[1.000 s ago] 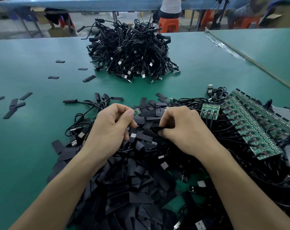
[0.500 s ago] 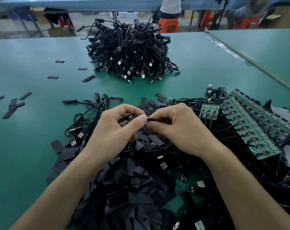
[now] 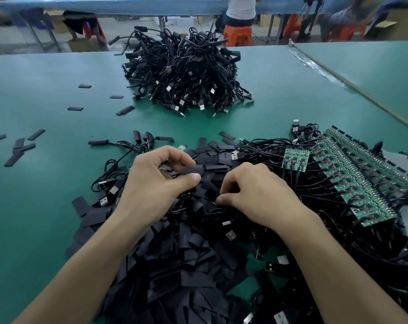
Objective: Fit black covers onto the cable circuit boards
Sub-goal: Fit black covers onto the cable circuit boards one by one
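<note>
Head view, one moment.

Left hand: curled. Its thumb and forefinger pinch one flat black rectangular cover, which is held just above the pile with its long side roughly level. Whether a board sits inside it cannot be told.

Right hand: fingers curled, thumb and fingertips down among the black pieces, just right of the left thumb. Cannot tell whether they grip a piece or only touch it.

Pile of loose flat black covers: lies on the green worktop, under both hands and forearms, and spreads to the near edge of the view.

Tangle of black USB cables with silver plugs: right of the pile and overlapping it, under the right forearm. More of these cables loop out left of the left hand.

Long rows of green circuit boards: lie on top of the tangle at the right, with wires running off them.

Small block of green circuit boards: just beyond the right hand, beside the long rows.

Far heap of black cables: mid-worktop, well apart from the near pile, with plugs showing round its base.

Scattered single black covers: lie on bare worktop at the left, and a few more lie near the far heap.

Background: an orange plastic stool with a person seated at a blue bench.
</note>
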`<state>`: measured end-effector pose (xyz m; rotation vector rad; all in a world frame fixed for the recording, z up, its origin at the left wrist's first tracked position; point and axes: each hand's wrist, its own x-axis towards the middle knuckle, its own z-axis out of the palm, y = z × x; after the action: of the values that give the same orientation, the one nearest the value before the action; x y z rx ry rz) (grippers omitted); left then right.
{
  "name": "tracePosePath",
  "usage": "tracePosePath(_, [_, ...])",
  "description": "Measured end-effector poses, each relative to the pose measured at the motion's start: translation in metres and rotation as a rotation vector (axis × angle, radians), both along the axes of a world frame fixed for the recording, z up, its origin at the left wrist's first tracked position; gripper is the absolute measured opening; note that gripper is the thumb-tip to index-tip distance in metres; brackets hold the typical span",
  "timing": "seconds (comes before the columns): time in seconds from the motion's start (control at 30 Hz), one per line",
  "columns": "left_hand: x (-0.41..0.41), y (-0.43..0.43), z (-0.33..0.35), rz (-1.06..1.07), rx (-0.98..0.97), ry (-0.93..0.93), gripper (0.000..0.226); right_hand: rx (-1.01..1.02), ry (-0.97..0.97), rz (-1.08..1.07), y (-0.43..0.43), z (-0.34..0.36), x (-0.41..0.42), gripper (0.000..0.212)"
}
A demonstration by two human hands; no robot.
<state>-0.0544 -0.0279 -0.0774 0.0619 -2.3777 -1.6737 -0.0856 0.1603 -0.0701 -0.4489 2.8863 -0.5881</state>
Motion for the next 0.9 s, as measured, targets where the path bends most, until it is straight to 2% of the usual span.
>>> tracePosePath(0.07, [0.0,0.001,0.001,0.009,0.022,-0.016,0.021,-0.059,0.002,-0.008,0.001,-0.002,-0.001,0.016])
tracePosePath(0.17, [0.002,0.004,0.003,-0.027,0.06,-0.021,0.014,-0.282,0.03,-0.019,0.002,-0.001,-0.003,0.012])
tracePosePath(0.27, [0.003,0.005,0.005,-0.06,0.069,-0.018,0.01,-0.489,0.023,0.074,0.0,0.007,-0.002,0.011])
tracePosePath(0.33, [0.003,0.005,0.007,-0.055,0.068,-0.008,0.01,-0.559,0.019,0.135,-0.001,0.011,0.001,0.011])
tracePosePath(0.6, [0.004,0.008,0.008,-0.065,0.068,0.004,0.017,-0.619,0.122,0.129,-0.001,0.013,0.002,0.01])
tracePosePath(0.73, [0.003,0.009,0.008,-0.061,0.071,-0.006,0.019,-0.57,0.169,0.204,-0.003,0.015,0.006,0.032])
tracePosePath(0.9, [0.005,0.012,0.01,-0.081,0.096,-0.035,0.023,-0.564,0.308,0.172,-0.005,0.016,0.006,0.022])
